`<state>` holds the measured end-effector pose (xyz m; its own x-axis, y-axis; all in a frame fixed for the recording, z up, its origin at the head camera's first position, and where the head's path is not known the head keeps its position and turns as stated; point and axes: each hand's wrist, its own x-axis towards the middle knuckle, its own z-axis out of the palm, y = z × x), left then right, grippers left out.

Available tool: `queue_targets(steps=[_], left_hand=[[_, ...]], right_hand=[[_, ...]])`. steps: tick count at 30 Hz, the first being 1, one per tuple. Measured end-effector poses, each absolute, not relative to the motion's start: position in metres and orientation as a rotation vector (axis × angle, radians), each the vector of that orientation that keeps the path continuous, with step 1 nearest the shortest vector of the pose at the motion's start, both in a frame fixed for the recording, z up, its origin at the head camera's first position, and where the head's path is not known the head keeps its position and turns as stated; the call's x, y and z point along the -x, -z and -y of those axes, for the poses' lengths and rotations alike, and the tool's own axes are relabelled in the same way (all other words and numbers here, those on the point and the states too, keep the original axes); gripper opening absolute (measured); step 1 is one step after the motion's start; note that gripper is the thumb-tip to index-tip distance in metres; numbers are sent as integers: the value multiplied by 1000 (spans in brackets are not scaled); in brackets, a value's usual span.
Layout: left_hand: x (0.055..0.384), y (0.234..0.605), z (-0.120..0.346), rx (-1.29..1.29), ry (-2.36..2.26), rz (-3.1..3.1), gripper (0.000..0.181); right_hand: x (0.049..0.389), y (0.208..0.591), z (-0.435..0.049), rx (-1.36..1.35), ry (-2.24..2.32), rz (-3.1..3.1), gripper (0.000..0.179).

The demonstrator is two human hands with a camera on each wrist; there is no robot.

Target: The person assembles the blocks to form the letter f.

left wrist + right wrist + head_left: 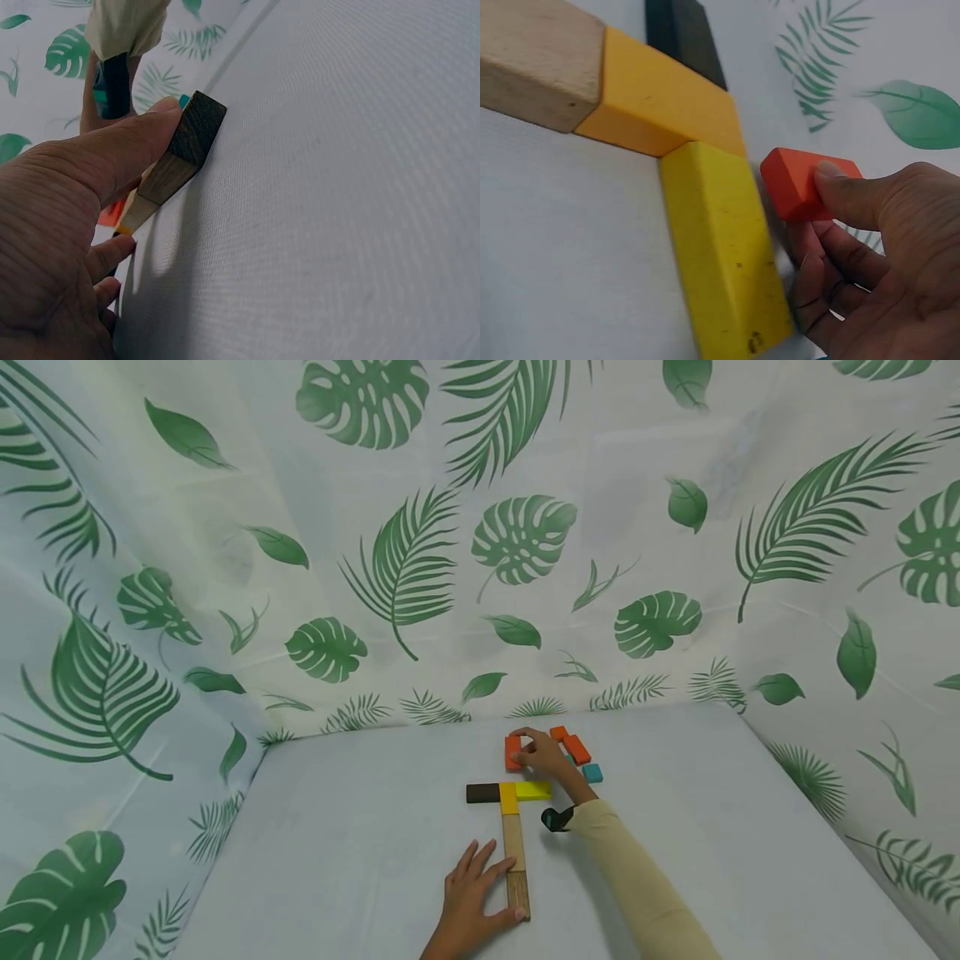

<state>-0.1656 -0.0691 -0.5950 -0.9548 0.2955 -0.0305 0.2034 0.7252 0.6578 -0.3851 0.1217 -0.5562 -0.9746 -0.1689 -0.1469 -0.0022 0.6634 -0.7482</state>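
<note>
My right hand pinches an orange-red block between thumb and fingers, just beyond the top of a T-shaped row of blocks. In the right wrist view, a yellow block meets an amber block, and a black block lies across from it. The stem runs toward me through a light wooden block to a brown wooden block. My left hand lies beside the stem with fingers spread; its thumb touches the brown block's near end and its index finger touches the light block.
Behind my right wrist lie an orange-red block, a smaller orange block and a teal block. Another teal piece is partly hidden by the hand. The white table backs onto a leaf-print curtain.
</note>
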Motion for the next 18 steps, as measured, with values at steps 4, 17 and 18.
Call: queue_targets(steps=[4,17,18], left_hand=[[167,595,69,-413,-1035,-2802,66],[166,594,68,-375,-1038,-2768,68],[166,594,68,-376,-1040,-2765,68]], right_hand=[[383,561,-119,135,1167,-2688,43],[380,568,-121,190,1131,-2729,42],[380,569,-121,202,1129,-2730,42]])
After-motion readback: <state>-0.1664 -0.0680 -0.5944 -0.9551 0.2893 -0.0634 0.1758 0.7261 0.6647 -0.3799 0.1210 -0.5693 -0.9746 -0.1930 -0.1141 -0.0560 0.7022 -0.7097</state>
